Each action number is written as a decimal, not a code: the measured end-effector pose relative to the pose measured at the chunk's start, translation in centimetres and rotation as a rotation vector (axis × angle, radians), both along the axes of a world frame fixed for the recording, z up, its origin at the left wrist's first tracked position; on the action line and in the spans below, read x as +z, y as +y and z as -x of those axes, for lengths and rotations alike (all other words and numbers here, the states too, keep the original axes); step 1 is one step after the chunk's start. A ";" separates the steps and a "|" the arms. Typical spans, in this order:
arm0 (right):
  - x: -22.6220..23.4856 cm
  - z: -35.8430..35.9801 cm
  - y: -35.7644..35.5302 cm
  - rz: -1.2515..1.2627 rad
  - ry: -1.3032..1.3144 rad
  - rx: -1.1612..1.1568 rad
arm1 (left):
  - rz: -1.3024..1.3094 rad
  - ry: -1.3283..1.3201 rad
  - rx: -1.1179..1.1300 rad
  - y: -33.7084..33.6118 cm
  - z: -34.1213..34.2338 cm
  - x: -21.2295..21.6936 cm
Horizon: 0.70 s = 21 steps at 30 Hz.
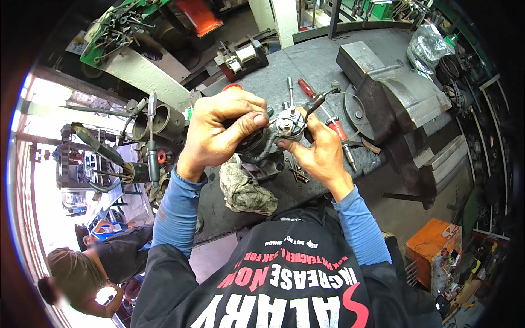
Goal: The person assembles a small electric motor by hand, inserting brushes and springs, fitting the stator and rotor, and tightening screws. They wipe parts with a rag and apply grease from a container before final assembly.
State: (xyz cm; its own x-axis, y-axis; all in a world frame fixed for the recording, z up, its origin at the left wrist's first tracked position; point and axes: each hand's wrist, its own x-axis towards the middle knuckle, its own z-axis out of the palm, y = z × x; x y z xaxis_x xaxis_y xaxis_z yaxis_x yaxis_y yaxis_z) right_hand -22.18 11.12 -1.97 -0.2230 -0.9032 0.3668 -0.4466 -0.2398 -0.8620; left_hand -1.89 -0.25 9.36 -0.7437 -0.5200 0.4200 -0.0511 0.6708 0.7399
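Above the bench, in front of me, I hold what looks like a starter motor [289,123]. Its round silver end with bolt terminals faces up, and a thick dark braided lead curves down beside it. My left hand [220,132] is closed over the dark body on the left, thumb pressed against the curled fingers; they hide most of that side. From the right, my right hand [322,157] grips the silver end, its thumb below and fingers behind. A stained cloth rag [246,191] lies on the bench just under the motor.
Beyond my hands on the dark workbench [314,57] lie a red-handled screwdriver [306,87] and another red-handled tool [337,130]. A large vise [394,93] stands at the right. Metal cylinders [165,121] are at the left; an orange box [432,246] sits lower right. Other people are at far left.
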 end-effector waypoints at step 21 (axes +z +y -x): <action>-0.2 -0.6 0.1 -0.037 -0.202 -0.012 | -0.058 0.074 0.164 0.7 -0.2 -1.1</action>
